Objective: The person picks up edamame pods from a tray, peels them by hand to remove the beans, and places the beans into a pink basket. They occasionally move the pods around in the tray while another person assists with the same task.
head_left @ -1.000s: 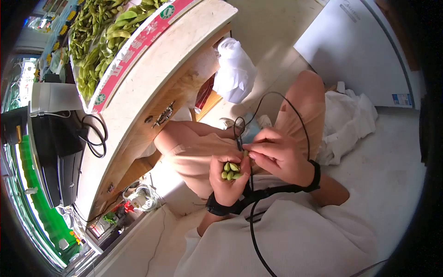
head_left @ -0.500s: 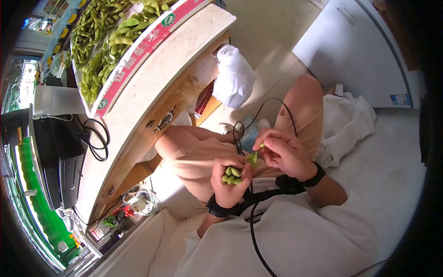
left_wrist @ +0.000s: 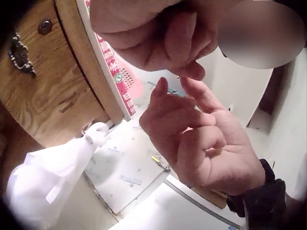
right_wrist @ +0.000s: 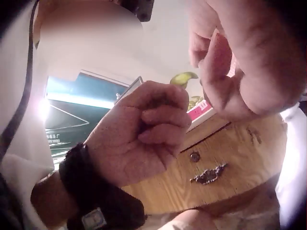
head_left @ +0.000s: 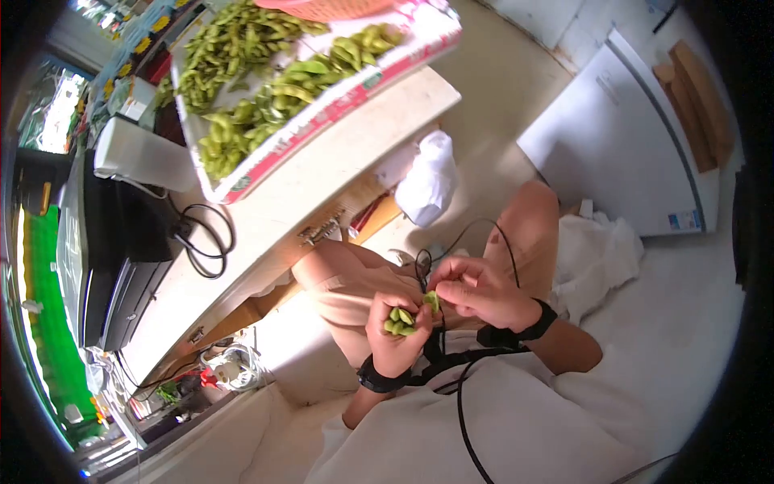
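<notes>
My left hand point(head_left: 393, 339) curls round a bunch of green edamame pods point(head_left: 400, 320), whose tips show above the fist. Between its thumb and forefinger it pinches one opened edamame pod point(head_left: 432, 302), pale green and also visible in the right wrist view. My right hand point(head_left: 488, 297) has come up close on the other side, fingertips right at that pod, its other fingers curled in. In the left wrist view the fingertips of the right hand point(left_wrist: 201, 139) meet those of the left hand point(left_wrist: 158, 38). I cannot tell whether the right fingers pinch anything.
A pink-edged tray point(head_left: 322, 113) heaped with edamame pods stands on the table, a pink basket point(head_left: 330, 8) behind it. A white plastic bag point(head_left: 427, 179) hangs by the drawers. A black cable point(head_left: 500, 242) loops near the hands. White cloth point(head_left: 597, 262) lies by the fridge point(head_left: 613, 145).
Half a second ago the right hand was drawn away with a small green bean in its fingertips; now it is back at the pod. The head view has tilted, showing more of the tray.
</notes>
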Available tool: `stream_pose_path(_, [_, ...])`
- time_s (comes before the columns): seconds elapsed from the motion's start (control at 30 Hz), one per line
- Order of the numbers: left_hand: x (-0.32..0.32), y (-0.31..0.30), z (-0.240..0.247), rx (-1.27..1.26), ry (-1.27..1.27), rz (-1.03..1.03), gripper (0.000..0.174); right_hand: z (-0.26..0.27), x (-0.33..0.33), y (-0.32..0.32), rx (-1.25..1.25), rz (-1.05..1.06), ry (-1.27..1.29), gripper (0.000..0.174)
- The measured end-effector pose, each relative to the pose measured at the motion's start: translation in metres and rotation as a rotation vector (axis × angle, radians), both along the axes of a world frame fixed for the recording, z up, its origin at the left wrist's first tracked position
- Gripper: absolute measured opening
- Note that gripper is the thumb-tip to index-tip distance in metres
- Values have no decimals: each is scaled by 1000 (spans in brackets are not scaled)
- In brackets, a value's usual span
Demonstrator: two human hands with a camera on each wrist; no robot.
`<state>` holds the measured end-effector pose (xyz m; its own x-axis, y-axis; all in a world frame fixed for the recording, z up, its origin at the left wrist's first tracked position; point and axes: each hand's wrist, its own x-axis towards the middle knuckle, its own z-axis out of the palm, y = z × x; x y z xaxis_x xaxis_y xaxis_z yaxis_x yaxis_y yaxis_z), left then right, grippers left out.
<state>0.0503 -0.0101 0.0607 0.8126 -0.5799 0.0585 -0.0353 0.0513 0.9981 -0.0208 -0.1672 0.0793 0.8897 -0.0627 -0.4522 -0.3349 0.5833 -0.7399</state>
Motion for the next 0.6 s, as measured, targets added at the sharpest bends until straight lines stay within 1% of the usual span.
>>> stream_pose_path(0.03, [2, 2, 0, -27, 42, 2, 26, 2, 5, -1, -8, 32, -48, 10])
stream_pose_path(0.13, [13, 8, 7, -59, 91, 25, 25, 22, 23, 0, -95, 87, -87, 10])
stream_pose_path(0.2, [25, 10, 13, -76, 57, 42, 25, 36, 38, 0, -153, 109, -92, 8])
stream_pose_path(0.27, [36, 12, 23, -202, 184, 17, 24, 54, 55, 0, -369, 94, -164, 10])
stream_pose_path(0.3, [43, 16, 25, -203, 270, -22, 23, 54, 64, -4, -360, 46, -194, 9])
stream_pose_path(0.4, [60, 17, 21, -334, 263, 34, 22, 80, 97, -16, -359, -120, -207, 8])
stream_pose_path(0.47, [69, 24, 23, -342, 258, 52, 21, 89, 125, -25, -513, -204, -306, 9])
stream_pose_path(0.53, [72, 32, 30, -281, 240, 75, 20, 100, 154, -34, -627, -248, -347, 11])
stream_pose_path(0.6, [69, 35, 25, -316, 279, 83, 20, 99, 184, -44, -571, -292, -400, 13])
